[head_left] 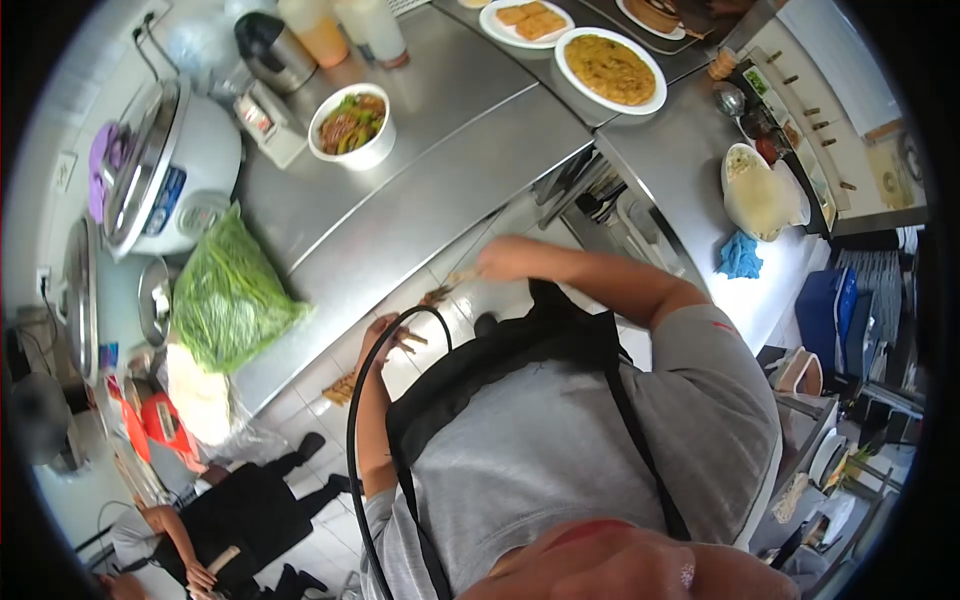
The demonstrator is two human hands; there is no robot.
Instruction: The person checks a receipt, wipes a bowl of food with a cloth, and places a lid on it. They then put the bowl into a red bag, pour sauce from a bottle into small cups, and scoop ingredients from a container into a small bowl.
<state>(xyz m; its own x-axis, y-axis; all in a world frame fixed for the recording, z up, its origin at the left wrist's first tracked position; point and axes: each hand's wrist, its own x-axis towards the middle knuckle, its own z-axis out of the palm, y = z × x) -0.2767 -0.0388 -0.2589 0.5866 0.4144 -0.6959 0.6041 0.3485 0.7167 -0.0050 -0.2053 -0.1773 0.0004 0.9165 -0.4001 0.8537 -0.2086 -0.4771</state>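
My left hand (385, 335) is closed on a bunch of wooden skewers (342, 388) held low in front of my black apron (500, 365). Further out, my right hand (500, 258) pinches one skewer with meat (440, 292), its tip pointing toward my left hand. Both hands hang over the tiled floor, just off the edge of the steel counter (430, 190).
On the counter are a bag of green beans (230, 290), a white bowl of cooked vegetables (350, 125), a rice cooker (170, 170), a plate of yellow food (610, 70) and a white bowl (755, 195) by a blue cloth (740, 255). Another person in black (240, 515) crouches lower left.
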